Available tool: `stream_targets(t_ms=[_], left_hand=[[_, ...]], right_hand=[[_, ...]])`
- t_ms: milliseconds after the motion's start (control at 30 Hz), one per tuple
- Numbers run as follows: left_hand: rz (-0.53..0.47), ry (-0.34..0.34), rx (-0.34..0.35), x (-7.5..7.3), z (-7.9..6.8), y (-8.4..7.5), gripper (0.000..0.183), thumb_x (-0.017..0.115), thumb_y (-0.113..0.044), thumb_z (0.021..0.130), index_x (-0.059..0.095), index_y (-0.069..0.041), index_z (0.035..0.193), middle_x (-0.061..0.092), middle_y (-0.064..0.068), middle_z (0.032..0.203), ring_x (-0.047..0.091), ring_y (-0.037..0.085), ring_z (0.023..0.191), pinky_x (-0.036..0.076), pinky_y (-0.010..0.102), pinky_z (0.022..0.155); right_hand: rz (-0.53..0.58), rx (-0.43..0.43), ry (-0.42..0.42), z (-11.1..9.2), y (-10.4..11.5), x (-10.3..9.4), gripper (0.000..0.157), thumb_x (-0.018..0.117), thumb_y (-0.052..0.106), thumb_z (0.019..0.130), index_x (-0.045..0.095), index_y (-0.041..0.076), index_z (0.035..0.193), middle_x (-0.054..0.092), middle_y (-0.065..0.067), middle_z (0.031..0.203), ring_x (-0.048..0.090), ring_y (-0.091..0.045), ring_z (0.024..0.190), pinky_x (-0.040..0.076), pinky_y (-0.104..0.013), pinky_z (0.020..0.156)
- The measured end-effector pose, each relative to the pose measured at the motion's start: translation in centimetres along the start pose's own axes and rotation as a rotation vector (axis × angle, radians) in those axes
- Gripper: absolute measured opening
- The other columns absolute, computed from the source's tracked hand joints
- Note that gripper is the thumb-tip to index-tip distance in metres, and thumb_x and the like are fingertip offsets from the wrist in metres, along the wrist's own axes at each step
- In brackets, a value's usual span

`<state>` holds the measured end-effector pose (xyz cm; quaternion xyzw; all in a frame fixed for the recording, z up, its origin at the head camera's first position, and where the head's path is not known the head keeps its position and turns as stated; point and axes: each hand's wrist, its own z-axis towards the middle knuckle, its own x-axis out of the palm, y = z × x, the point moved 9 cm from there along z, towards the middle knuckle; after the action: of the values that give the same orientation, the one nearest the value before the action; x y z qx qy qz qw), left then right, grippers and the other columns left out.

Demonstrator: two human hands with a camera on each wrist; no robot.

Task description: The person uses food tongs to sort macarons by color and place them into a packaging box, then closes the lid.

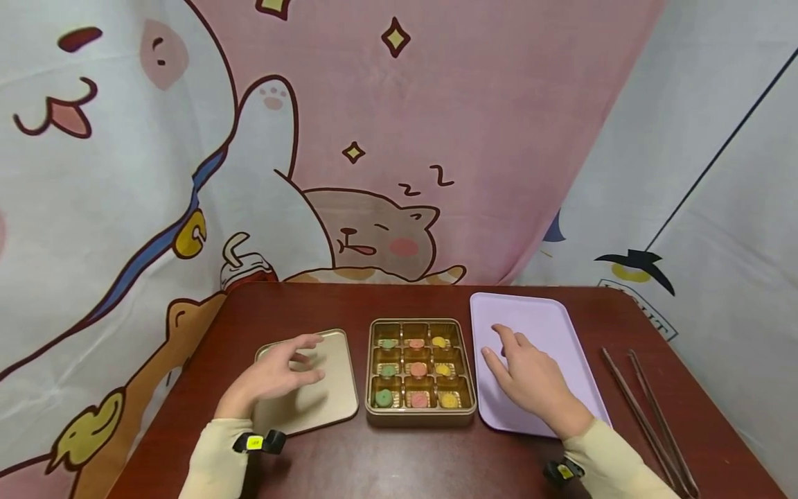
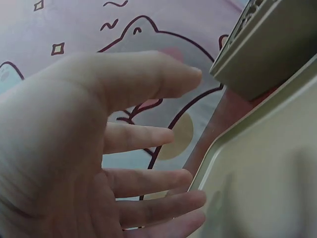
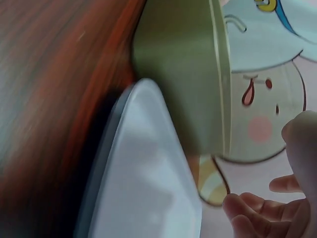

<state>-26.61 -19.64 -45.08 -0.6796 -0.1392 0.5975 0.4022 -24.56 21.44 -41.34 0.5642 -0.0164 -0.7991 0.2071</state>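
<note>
A gold box [image 1: 420,418] divided into several compartments stands at the table's centre. Small round pieces lie in it, with a green one [image 1: 384,398], a pink one [image 1: 419,400] and a yellow one [image 1: 449,400] in the front row. To its left, my left hand [image 1: 274,373] hovers above a shallow beige tray or lid [image 1: 333,405], fingers spread and holding nothing. On the other side, my right hand [image 1: 533,378] is over a lavender tray [image 1: 530,315] with loosely bent fingers and nothing in them. Whether it touches the tray is unclear.
Long metal tongs [image 1: 641,417] lie at the right of the dark red wooden table [image 1: 411,457], their arms spread at the far end. A cloth [image 1: 499,138] printed with cartoon animals hangs directly behind the table and along its sides.
</note>
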Motion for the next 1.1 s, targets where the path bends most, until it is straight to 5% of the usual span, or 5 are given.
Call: stream_targets(t_ms=[133, 433, 700, 1100], left_hand=[[0.066, -0.028, -0.014, -0.9, -0.9, 0.8, 0.068, 0.082, -0.035, 0.09, 0.058, -0.004, 0.146, 0.062, 0.02, 0.144, 0.063, 0.043, 0.125, 0.055, 0.059, 0.1], [0.107, -0.066, -0.097, -2.9, -3.2, 2.8, 0.068, 0.083, -0.034, 0.09, 0.057, -0.006, 0.147, 0.061, 0.021, 0.143, 0.059, 0.046, 0.128, 0.057, 0.059, 0.096], [0.181, -0.101, -0.147, -4.9, -5.3, 4.6, 0.069, 0.084, -0.035, 0.088, 0.059, -0.005, 0.145, 0.064, 0.021, 0.137, 0.063, 0.04, 0.12, 0.056, 0.058, 0.092], [0.197, -0.105, -0.206, -5.3, -7.1, 6.8, 0.072, 0.086, -0.035, 0.086, 0.058, -0.001, 0.144, 0.062, 0.024, 0.14, 0.063, 0.045, 0.12, 0.055, 0.062, 0.094]], right_hand=[[0.036, -0.06, -0.001, 1.0, 3.0, 1.0, 0.051, 0.063, 0.036, 0.104, 0.056, 0.001, 0.141, 0.068, -0.013, 0.096, 0.067, -0.025, 0.073, 0.056, -0.047, 0.058], [0.117, -0.139, 0.062, 2.6, 8.9, 2.9, 0.058, 0.06, 0.039, 0.106, 0.05, 0.001, 0.149, 0.07, -0.024, 0.123, 0.073, -0.038, 0.089, 0.061, -0.054, 0.074], [0.182, -0.181, 0.119, 3.5, 13.2, 4.8, 0.06, 0.056, 0.043, 0.107, 0.048, 0.004, 0.152, 0.072, -0.017, 0.119, 0.073, -0.033, 0.087, 0.06, -0.05, 0.071], [0.26, -0.201, 0.208, 3.7, 17.5, 6.3, 0.066, 0.052, 0.046, 0.109, 0.043, -0.001, 0.154, 0.065, -0.027, 0.137, 0.069, -0.041, 0.118, 0.059, -0.054, 0.093]])
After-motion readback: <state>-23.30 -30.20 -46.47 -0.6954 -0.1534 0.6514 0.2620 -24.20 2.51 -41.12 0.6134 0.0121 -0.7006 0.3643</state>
